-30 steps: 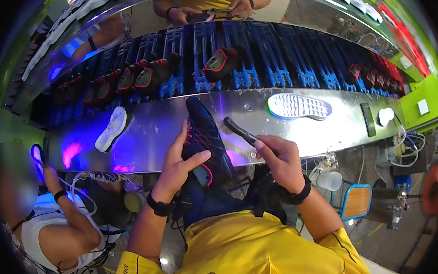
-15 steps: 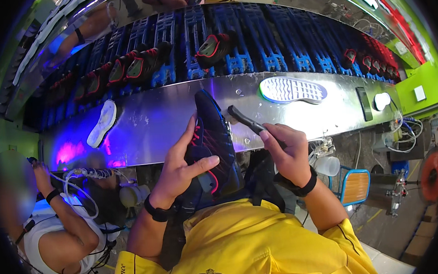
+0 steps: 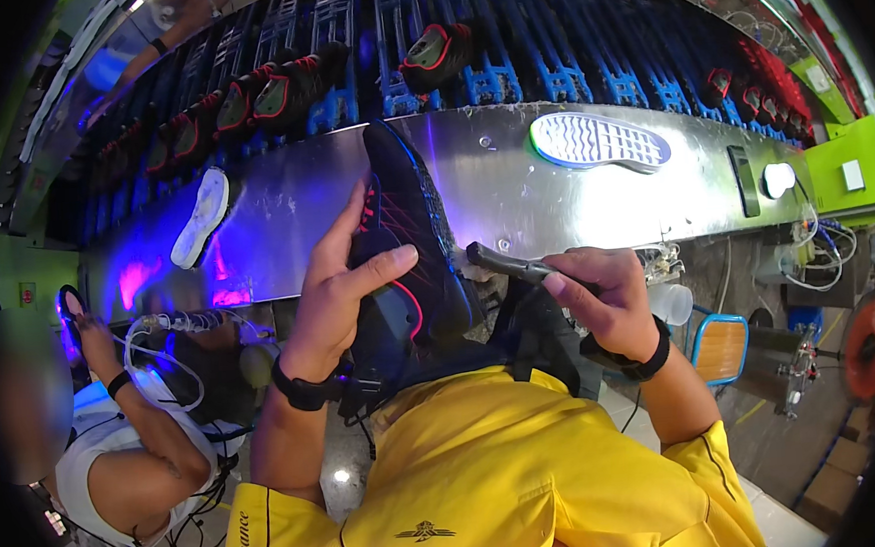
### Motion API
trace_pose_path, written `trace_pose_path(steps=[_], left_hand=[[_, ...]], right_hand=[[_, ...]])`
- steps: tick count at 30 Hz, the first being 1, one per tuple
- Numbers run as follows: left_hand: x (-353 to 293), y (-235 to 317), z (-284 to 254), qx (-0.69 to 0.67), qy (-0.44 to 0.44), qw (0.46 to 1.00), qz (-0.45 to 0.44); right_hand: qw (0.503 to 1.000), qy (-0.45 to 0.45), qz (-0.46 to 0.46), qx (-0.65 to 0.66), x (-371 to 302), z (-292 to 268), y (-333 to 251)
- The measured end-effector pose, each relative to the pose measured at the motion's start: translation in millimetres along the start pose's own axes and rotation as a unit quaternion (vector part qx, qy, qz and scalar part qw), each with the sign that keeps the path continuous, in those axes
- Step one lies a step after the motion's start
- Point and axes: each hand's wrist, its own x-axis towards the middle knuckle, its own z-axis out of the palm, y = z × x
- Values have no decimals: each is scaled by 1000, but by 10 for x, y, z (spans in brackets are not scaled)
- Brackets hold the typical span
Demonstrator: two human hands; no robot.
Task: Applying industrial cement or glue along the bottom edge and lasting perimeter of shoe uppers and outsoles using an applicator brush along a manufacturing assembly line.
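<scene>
My left hand (image 3: 343, 284) grips a black shoe upper (image 3: 420, 234) by its side, thumb across the ankle part and fingers along the red laces. The upper is held on its side, toe pointing away over the table, its bottom edge with a thin blue line turned to the right. My right hand (image 3: 604, 298) is closed around a slim dark brush-like tool (image 3: 509, 263). The tool's head points left and sits close to the heel end of the upper, with a small gap between them. What lies on the tool's tip is too small to tell.
On the metal table (image 3: 303, 201) lie a white sole (image 3: 202, 218) at left, a white patterned sole (image 3: 600, 141) at right and a dark flat object (image 3: 742, 181). Behind runs a blue rack (image 3: 554, 41) carrying black-and-red shoes (image 3: 286, 87). A person (image 3: 133, 463) sits at left.
My right hand has moved slightly right and down with the tool, whose head now lies lower, nearer the heel. My left hand still holds the upper. The view has shifted a little.
</scene>
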Motion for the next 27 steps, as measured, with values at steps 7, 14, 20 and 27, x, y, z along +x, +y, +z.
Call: trace_pose_path(steps=[7,14,20,27], left_hand=[[71,123,6,-66,42,996,-32],[128,171,51,-73,87,990,-87],[134,105,32,-101,125,974,-158],[30,129,-9,-137,38,963,-229]], right_hand=[[1000,-17,-11,-12,-39,-89,-87],[993,23,-79,-90,48,-166,-208],[974,45,-145,-171,219,-266,-391],[955,58,-224,-188,380,-355,-408]])
